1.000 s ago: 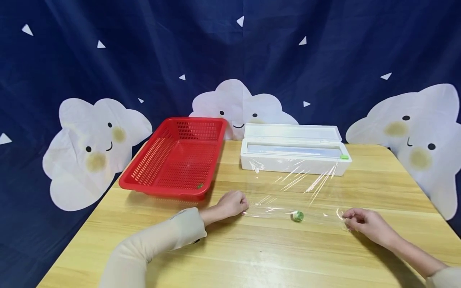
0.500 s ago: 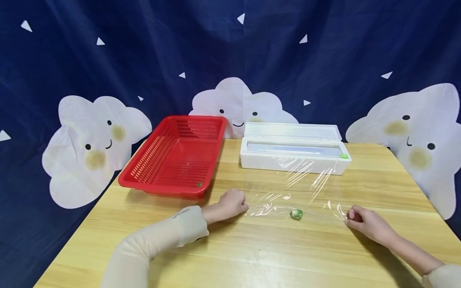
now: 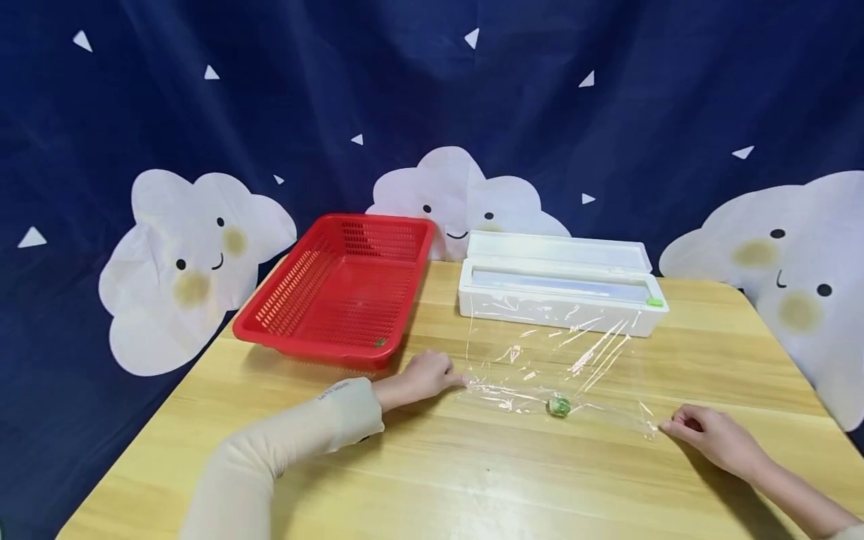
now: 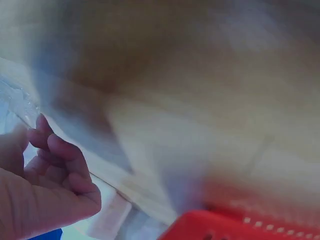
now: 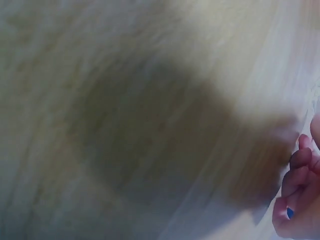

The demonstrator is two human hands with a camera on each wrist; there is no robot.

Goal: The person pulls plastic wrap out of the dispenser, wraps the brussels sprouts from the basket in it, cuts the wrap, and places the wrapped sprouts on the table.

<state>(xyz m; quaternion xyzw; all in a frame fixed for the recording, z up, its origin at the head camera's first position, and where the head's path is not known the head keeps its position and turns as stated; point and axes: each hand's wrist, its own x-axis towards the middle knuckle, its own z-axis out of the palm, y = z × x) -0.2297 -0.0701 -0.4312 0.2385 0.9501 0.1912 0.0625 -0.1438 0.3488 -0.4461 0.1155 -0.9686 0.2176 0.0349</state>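
A clear sheet of cling film [image 3: 540,352] runs from a white cling film dispenser [image 3: 560,304] toward me. My left hand [image 3: 424,375] pinches its near left corner between thumb and fingers; the left wrist view also shows the left hand [image 4: 55,180] with film at its fingertips. At the near right corner, my right hand [image 3: 715,439] pinches the film, and part of that right hand [image 5: 300,190] appears at the edge of the right wrist view. A small green and whitish vegetable [image 3: 559,406] lies at the film's near edge, between the hands.
The dispenser's lid [image 3: 560,251] stands raised behind its roll, with a green slider [image 3: 655,302] at the right end. To the left, a red plastic basket [image 3: 331,349] holds a small green piece [image 3: 380,343]. The wooden table [image 3: 513,495] ends before a dark blue curtain [image 3: 310,75].
The head view has swung slightly left. My hands have spread a little further apart, the right one coming nearer. The film's near edge looks more bunched, and the vegetable has turned slightly.
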